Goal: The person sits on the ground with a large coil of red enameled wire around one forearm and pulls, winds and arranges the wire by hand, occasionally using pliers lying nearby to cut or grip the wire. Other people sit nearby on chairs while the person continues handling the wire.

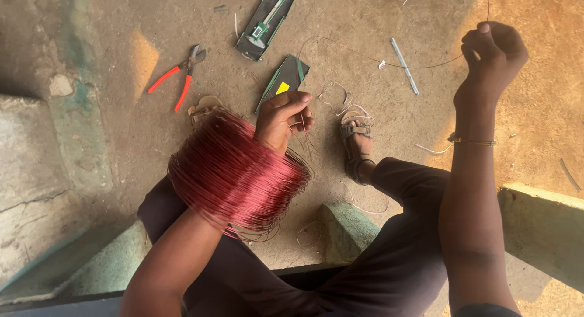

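Left hand (285,117), w/ red wire coil (234,171) looped round its forearm, is pinching the wire (365,54) btwn thumb & fingers, while right hand (493,52) is raised, fist closing on the wire's far end, pliers (181,76) lying on floor (134,25) nearby.

Glossy red enamelled wire coil (237,174), red plastic-handled metal pliers (180,75), and a rough, dusty matt concrete floor (121,128).

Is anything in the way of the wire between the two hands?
Nothing visible blocks it. The thin wire runs free through the air from the left hand, which wears the red coil on its forearm, up to the raised right hand. The pliers and other tools lie on the ground beneath.
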